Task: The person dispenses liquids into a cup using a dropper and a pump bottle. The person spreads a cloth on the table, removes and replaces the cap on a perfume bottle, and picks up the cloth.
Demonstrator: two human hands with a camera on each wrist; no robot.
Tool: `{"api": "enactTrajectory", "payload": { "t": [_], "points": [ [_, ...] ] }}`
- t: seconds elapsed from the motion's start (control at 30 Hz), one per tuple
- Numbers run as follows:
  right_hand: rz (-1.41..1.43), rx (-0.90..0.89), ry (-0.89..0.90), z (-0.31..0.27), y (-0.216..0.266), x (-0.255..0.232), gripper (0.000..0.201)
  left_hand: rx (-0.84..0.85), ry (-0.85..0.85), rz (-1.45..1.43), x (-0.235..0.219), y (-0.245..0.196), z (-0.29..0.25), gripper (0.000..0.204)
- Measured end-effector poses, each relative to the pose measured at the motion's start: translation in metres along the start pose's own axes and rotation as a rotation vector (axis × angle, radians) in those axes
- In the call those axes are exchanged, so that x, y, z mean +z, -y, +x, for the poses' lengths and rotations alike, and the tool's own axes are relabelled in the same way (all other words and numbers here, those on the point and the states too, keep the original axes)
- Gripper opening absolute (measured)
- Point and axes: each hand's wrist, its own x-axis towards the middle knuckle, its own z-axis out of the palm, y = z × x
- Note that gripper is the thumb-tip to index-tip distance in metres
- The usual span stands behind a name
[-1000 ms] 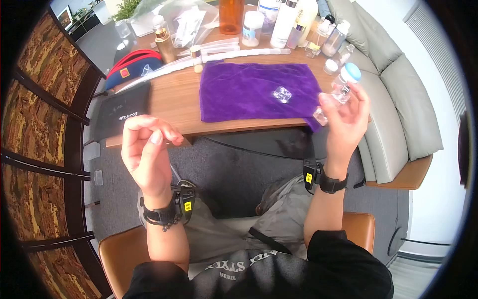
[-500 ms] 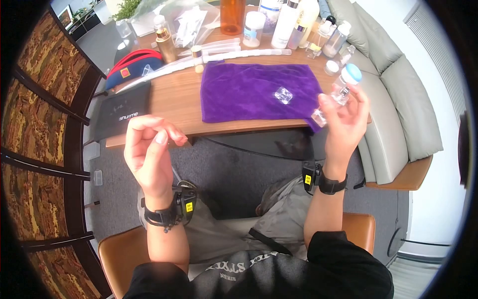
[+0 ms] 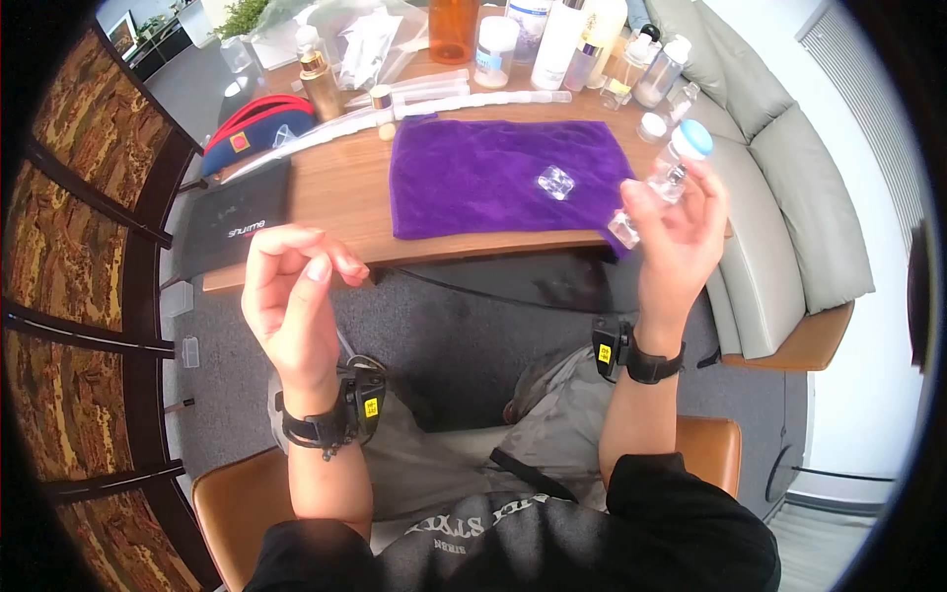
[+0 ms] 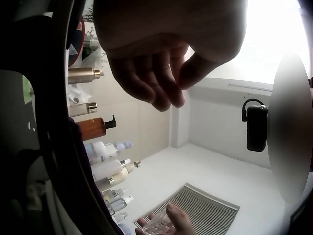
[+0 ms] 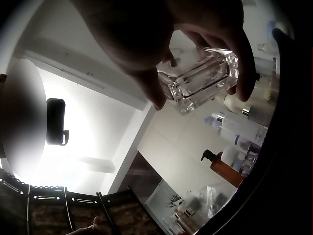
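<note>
My right hand (image 3: 681,232) is raised at the right end of the purple towel (image 3: 473,192). It pinches a clear, thick-walled glass bottle (image 5: 203,83) between thumb and fingers, with the bottle tilted in the right wrist view. Part of the glass bottle (image 3: 623,229) sticks out left of the thumb in the head view. A small clear faceted piece (image 3: 555,183) lies on the towel. Beyond the right fingers, a blue-capped bottle (image 3: 694,141) overlaps the hand's outline. Off the table's front edge on the left, my left hand (image 3: 296,296) hangs in the air, fingers loosely bent around nothing.
Along the back of the wooden table (image 3: 335,197) stand several bottles, among them an amber one (image 3: 451,35) and a gold one (image 3: 318,84). A black folder-like item (image 3: 232,217) and a blue-red pouch (image 3: 252,133) lie at left. A grey sofa (image 3: 769,247) flanks the right side.
The head view has shifted slightly. Both hands keep nearly the same pose, and the right hand still holds the glass bottle.
</note>
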Motion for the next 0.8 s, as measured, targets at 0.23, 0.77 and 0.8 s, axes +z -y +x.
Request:
{"api": "enactTrajectory", "payload": {
  "t": [0.23,0.77,0.8],
  "points": [
    [-0.082,0.024,-0.047,-0.004,0.005,0.007,0.059,0.015,0.017,-0.011,0.000,0.001,0.000,0.021],
    [-0.632,-0.466,0.026,0.000,-0.010,-0.003,0.055,0.021,0.038,-0.026,0.000,0.000,-0.001,0.024],
    [-0.635,-0.476,0.020,0.000,-0.011,-0.002,0.055,0.020,0.039,-0.025,-0.001,0.001,0.000,0.024]
  ]
}}
